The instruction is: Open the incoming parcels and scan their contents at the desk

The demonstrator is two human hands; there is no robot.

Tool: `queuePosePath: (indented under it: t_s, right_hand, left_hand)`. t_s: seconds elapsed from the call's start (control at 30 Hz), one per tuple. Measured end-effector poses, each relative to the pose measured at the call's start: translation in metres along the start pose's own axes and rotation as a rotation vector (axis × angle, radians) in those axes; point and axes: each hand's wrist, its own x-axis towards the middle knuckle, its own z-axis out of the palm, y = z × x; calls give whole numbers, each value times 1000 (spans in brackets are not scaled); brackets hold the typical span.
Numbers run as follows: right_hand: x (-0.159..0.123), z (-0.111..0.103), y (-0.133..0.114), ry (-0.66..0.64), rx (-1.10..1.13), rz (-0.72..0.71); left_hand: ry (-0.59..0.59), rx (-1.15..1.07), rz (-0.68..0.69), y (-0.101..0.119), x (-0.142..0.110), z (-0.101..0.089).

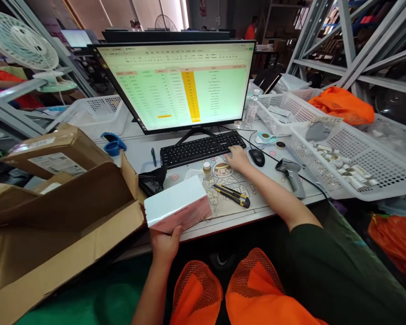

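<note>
My left hand (165, 241) grips a pink and white box (179, 204) from below, tilted above the desk's front edge, with the thumb on its pink side. At the right end of the black keyboard (196, 149), my right hand (237, 158) rests its outstretched fingers on the keys and holds nothing. A black mouse (257, 157) lies just to its right. On the printed desk mat between my hands are a utility knife (232, 196) with yellow and black parts and a small capped bottle (207, 170). A monitor (186, 85) behind the keyboard shows a spreadsheet.
An open cardboard box (61, 216) takes up the left side. A blue tape dispenser (113, 144) and a pen (153, 156) lie beyond it. To the right are a barcode scanner (291, 177) and a white basket (368, 153) with small white packages. A water bottle (252, 109) stands beside the monitor.
</note>
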Motion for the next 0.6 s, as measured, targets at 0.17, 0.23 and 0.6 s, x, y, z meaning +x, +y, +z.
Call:
queuePosePath:
  t_s: [0.17,0.23,0.6]
  right_hand:
    - [38,33,-16,50,-48,-6]
    - [40,39,-13,72,-65,0]
    - [28,60,-10,173,-51,10]
  left_hand:
    - [114,112,124,-29,-27,-2]
    - [177,179,141,-40,-33,4]
    - [283,444,137,-76,-41,4]
